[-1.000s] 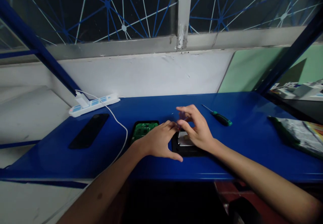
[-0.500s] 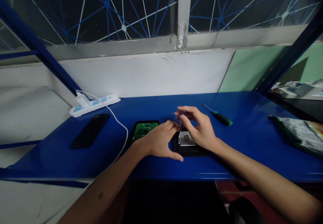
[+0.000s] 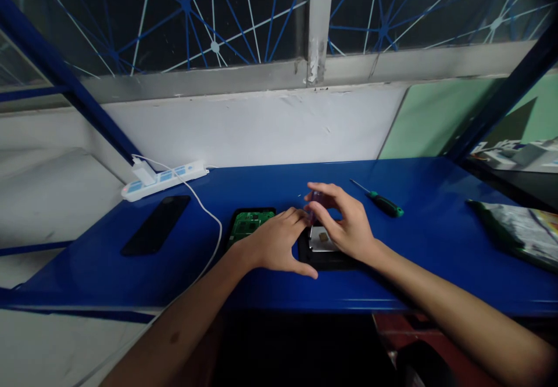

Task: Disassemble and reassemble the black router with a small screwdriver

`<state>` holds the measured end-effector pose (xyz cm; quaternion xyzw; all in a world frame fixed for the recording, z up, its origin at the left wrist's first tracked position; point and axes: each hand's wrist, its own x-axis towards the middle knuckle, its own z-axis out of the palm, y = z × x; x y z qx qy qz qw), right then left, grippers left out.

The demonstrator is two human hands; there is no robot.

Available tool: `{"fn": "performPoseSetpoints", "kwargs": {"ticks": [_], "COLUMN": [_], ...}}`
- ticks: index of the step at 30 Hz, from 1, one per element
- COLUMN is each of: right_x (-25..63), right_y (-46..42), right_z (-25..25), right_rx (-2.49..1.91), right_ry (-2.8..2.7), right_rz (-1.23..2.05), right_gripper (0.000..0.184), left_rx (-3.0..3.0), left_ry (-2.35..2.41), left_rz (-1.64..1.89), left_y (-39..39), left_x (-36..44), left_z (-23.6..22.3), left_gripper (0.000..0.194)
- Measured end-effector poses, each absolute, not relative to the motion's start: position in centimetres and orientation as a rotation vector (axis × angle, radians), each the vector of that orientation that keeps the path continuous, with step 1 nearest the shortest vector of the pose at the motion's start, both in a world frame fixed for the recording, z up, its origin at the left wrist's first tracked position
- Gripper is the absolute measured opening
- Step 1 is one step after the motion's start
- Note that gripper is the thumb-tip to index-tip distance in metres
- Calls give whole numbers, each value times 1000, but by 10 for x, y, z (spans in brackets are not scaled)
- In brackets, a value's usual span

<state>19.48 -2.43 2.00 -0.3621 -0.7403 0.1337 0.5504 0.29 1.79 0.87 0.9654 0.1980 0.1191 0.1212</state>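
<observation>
My right hand (image 3: pixel 344 218) is closed around the purplish, see-through handle of a small screwdriver (image 3: pixel 317 198). Its thin shaft points down at the left side of a black casing (image 3: pixel 331 262) holding a silver metal plate (image 3: pixel 320 246) with a small tan patch. My left hand (image 3: pixel 281 239) lies flat with its thumb spread away, fingertips beside the screwdriver shaft at the casing's upper left edge; whether they touch the shaft I cannot tell. Partly under that hand's left side is a black casing half with a green circuit board (image 3: pixel 246 224). The screwdriver's tip is too small to make out.
A second screwdriver with a green-black handle (image 3: pixel 386 205) lies to the right on the blue table (image 3: pixel 270 181). At left are a black phone (image 3: pixel 157 224), a white power strip (image 3: pixel 170 179) and a trailing white cable (image 3: pixel 203 207). A plastic bag (image 3: pixel 518 230) rests far right.
My right fingers have shifted slightly around the screwdriver handle, showing more of it. My left hand and the casings stay in place.
</observation>
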Motion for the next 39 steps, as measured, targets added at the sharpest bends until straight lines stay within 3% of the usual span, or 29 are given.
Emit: {"fn": "performPoseSetpoints", "kwargs": {"ticks": [9,34,39], "right_x": [195,194,193], "right_y": [-23,-22,-26], "right_z": [17,20,18], "right_rx": [-908,-857,-883], "right_ry": [-1806,-1784,-1763], "right_rz": [320,143,264], "right_gripper": [34,33,36], "left_rx": [2769,2785,2784], "left_ry": [575,609,592], "left_rz": [337,325,327], "left_y": [18,18,18], "left_x": [3,2,3], "left_z": [10,5,8], "left_gripper": [95,102,100]}}
